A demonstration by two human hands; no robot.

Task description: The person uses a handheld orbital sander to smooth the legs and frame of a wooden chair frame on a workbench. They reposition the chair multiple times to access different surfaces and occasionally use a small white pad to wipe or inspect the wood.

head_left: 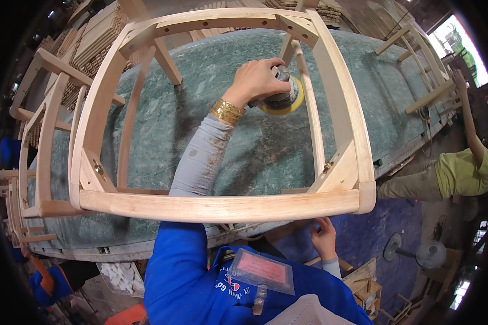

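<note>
A pale wooden chair frame (217, 208) stands on the green worktop, its square seat opening facing me. Through that opening reaches my left arm, with a grey sleeve and a gold bracelet. My left hand (257, 81) is closed over the top of a round hand sander (281, 97) with a yellow pad. The sander sits inside the frame beside a right-hand rail (309, 108); whether the pad touches the wood, I cannot tell. Below the frame's near right corner, my right hand (324, 238) hangs with loosely bent fingers apart and nothing visible in them.
The green worktop (200, 108) carries more chair frames at left (49, 135) and right (417, 70). Stacked wood strips (92, 43) lie beyond it. A person in a yellow-green shirt (461, 170) works at right; another in blue (51, 284) is at lower left. A fan (430, 254) stands at right.
</note>
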